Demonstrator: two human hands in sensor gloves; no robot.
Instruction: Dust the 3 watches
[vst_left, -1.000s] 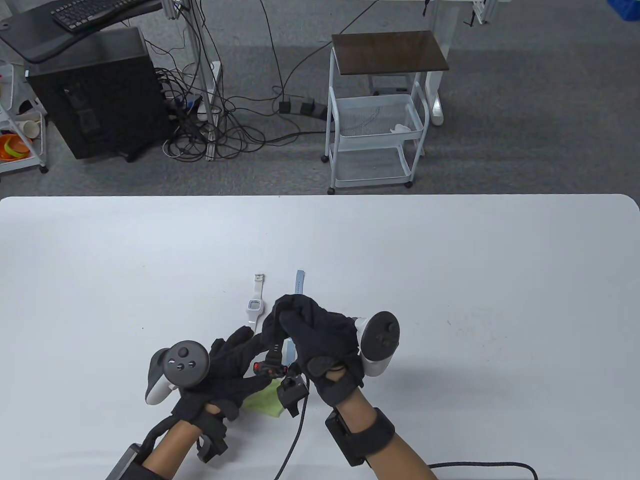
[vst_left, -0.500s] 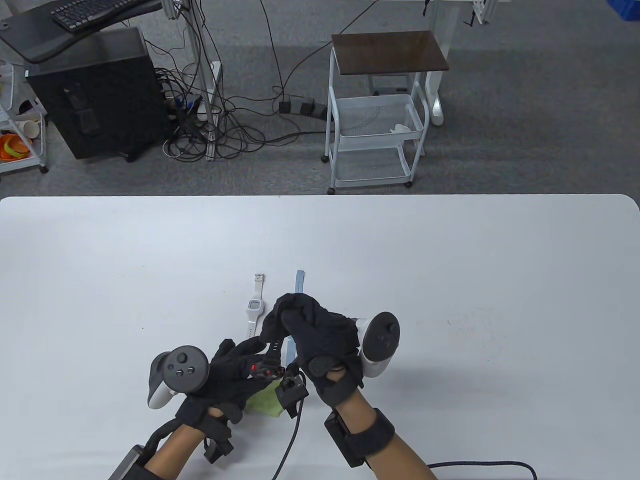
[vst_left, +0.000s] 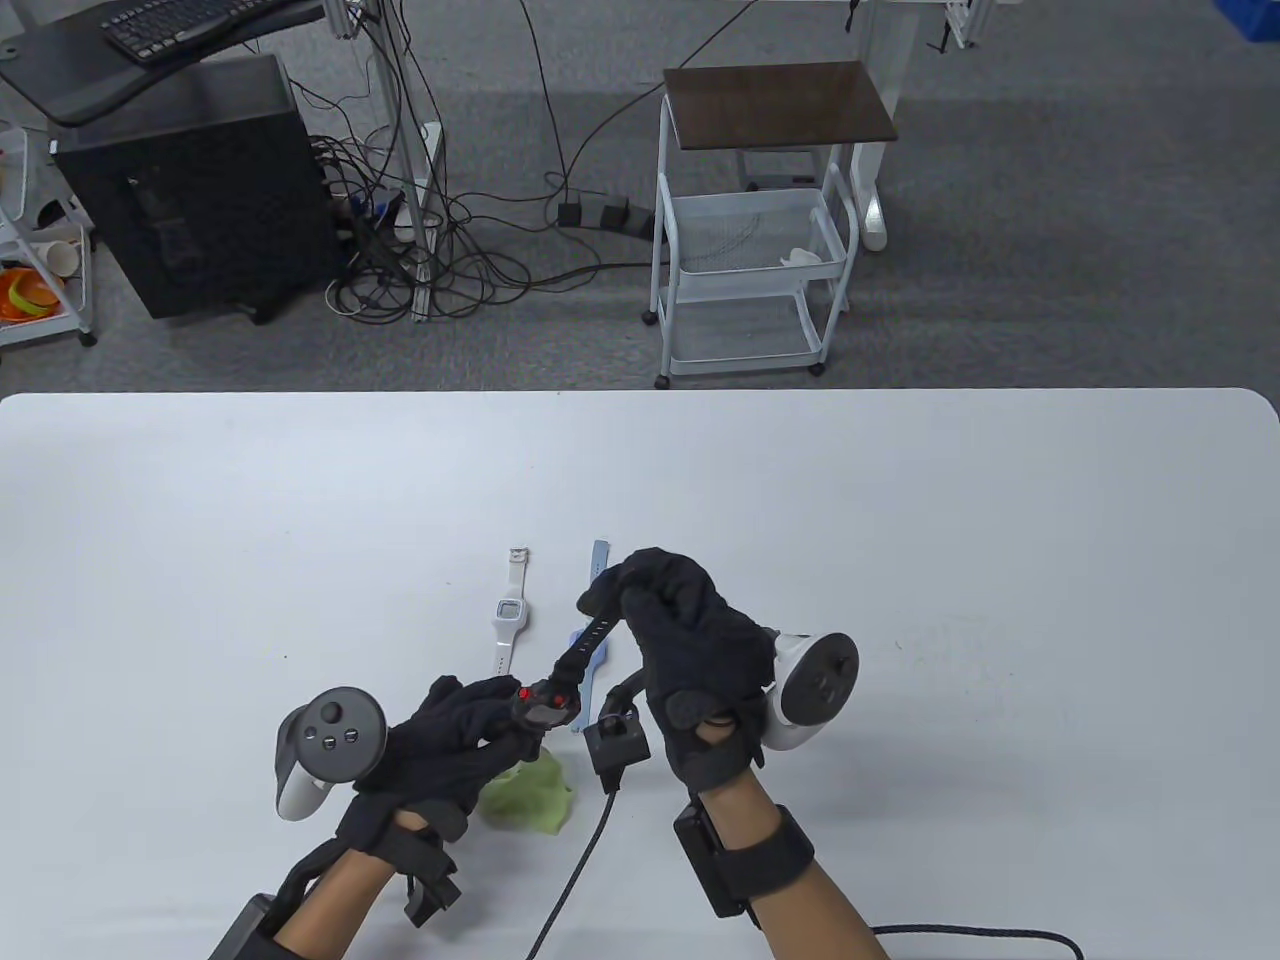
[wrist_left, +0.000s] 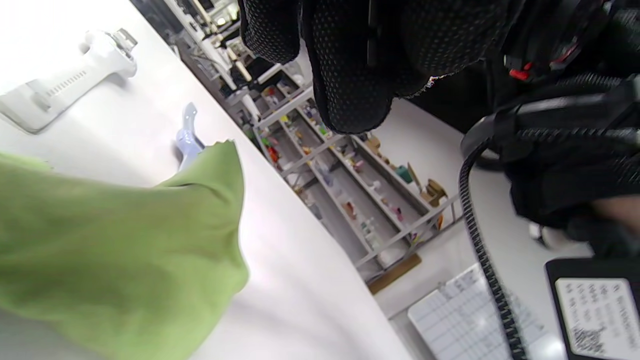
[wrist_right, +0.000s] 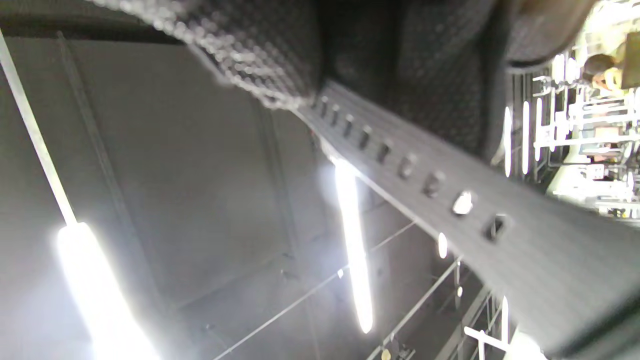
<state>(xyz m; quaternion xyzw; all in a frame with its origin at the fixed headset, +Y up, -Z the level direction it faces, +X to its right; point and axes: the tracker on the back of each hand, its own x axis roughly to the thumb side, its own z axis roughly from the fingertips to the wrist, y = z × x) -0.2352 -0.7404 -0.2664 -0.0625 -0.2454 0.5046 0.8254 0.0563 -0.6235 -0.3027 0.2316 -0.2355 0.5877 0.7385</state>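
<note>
Black watch (vst_left: 550, 697) is held off the surface (vst_left: 900, 520), stretched between both hands near the bottom centre of the table view.

Right hand (vst_left: 690, 640): fingers curled, pinching the strap's far end at about 1 o'clock from the case. The right wrist view shows the perforated strap (wrist_right: 425, 185) running out from under the fingertips.

Left hand (vst_left: 450, 730): fingers curled toward the case at the strap's near end. It also appears to have the green cloth (vst_left: 525, 790), which hangs below the hand at 5 o'clock; the exact pinch on it is hidden. In the left wrist view the cloth (wrist_left: 115, 250) drapes down close to the surface.

White watch (vst_left: 510, 612) lies flat at 12 o'clock from the left hand. Blue watch (vst_left: 592, 640) lies just beside it to the right, partly hidden by the black strap and right hand. Neither is touched.

Handling, as judged:
- Watch looks light; weight is no issue.
- Strap is flexible, rubbery by the look, so it sags or twists unless kept taut from both ends.
- Case is the stiff part and the best hold for wiping the face. Strap ends are the best hold for wiping the band.
- Crystal may scratch or smear; soft cloth only, light pressure.
- Cloth is limp; bunch it under the fingertips so it does not slip.
</note>
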